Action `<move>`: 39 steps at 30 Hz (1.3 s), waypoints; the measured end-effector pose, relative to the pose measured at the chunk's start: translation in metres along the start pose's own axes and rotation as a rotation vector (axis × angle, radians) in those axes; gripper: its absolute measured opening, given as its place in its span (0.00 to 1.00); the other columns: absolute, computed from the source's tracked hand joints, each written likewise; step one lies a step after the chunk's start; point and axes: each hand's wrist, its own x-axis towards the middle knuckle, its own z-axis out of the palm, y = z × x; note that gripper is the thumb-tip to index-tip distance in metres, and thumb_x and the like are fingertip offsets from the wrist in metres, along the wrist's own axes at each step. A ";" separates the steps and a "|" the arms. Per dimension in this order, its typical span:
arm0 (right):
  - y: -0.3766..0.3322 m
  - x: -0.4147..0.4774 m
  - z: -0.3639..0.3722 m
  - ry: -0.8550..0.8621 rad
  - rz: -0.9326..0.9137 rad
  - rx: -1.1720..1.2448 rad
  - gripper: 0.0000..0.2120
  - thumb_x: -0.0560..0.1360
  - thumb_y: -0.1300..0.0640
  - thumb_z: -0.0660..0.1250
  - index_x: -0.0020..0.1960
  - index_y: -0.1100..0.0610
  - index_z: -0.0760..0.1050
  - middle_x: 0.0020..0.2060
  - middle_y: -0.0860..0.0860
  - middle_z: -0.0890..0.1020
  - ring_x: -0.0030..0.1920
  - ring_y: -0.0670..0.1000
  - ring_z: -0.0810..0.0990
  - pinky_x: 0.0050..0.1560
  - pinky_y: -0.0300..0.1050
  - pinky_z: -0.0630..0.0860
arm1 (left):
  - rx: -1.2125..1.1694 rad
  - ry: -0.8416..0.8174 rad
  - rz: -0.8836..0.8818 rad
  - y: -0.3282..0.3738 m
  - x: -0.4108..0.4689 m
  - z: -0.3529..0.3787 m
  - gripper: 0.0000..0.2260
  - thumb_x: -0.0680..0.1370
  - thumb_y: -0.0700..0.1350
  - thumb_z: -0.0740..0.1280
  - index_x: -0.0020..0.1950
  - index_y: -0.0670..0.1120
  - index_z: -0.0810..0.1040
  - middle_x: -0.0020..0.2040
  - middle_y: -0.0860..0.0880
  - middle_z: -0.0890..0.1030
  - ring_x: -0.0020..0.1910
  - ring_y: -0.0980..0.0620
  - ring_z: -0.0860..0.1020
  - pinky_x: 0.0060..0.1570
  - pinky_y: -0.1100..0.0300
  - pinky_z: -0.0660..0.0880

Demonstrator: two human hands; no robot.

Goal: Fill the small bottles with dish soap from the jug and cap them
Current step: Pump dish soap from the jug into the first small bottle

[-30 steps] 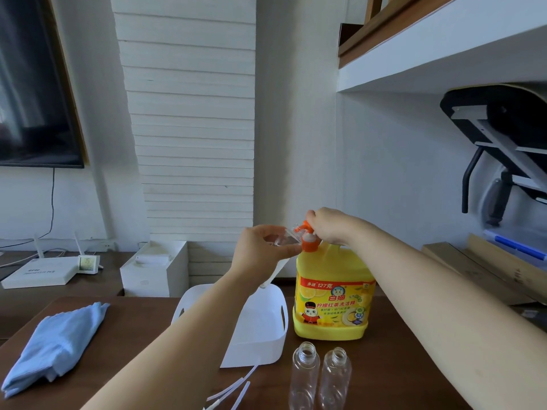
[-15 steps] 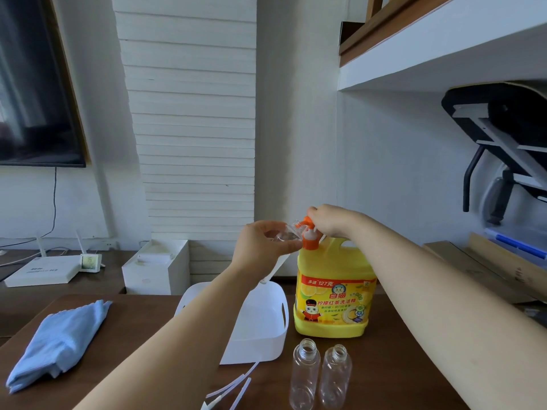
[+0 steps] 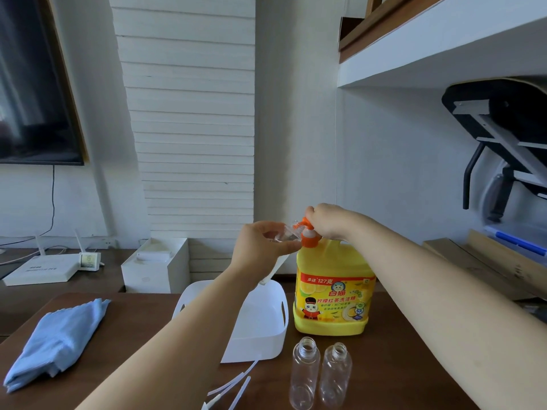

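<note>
Nearest me two empty bottles (image 3: 305, 371) (image 3: 336, 374) stand uncapped on the table (image 3: 142, 365), thin and light by the look, so I'd take each round its middle. Just behind, the yellow jug (image 3: 331, 291) looks heavy enough to sit firm under pressing. At its top my left hand (image 3: 260, 250) grips a third bottle (image 3: 285, 233), tilted to the orange pump (image 3: 309, 239), which my right hand (image 3: 328, 221) covers with curled fingers.
</note>
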 end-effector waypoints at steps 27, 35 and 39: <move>-0.003 0.002 0.004 0.031 0.010 -0.036 0.18 0.82 0.52 0.55 0.66 0.63 0.65 0.59 0.59 0.74 0.57 0.55 0.75 0.50 0.43 0.70 | 0.026 0.000 -0.002 -0.004 -0.001 0.000 0.20 0.67 0.46 0.78 0.57 0.46 0.80 0.49 0.52 0.80 0.48 0.53 0.78 0.45 0.62 0.71; -0.002 -0.003 -0.004 0.022 0.027 0.101 0.13 0.81 0.57 0.57 0.62 0.62 0.66 0.52 0.59 0.71 0.50 0.54 0.70 0.49 0.43 0.66 | -0.002 0.010 -0.005 0.002 0.001 0.000 0.17 0.66 0.45 0.78 0.53 0.47 0.81 0.45 0.54 0.80 0.46 0.54 0.78 0.40 0.66 0.71; -0.003 -0.005 -0.008 0.037 0.027 0.138 0.10 0.80 0.58 0.58 0.60 0.60 0.66 0.48 0.56 0.68 0.49 0.53 0.68 0.49 0.44 0.67 | -0.009 0.005 0.001 0.006 0.001 -0.001 0.16 0.66 0.45 0.78 0.52 0.47 0.81 0.46 0.51 0.81 0.47 0.52 0.80 0.45 0.60 0.74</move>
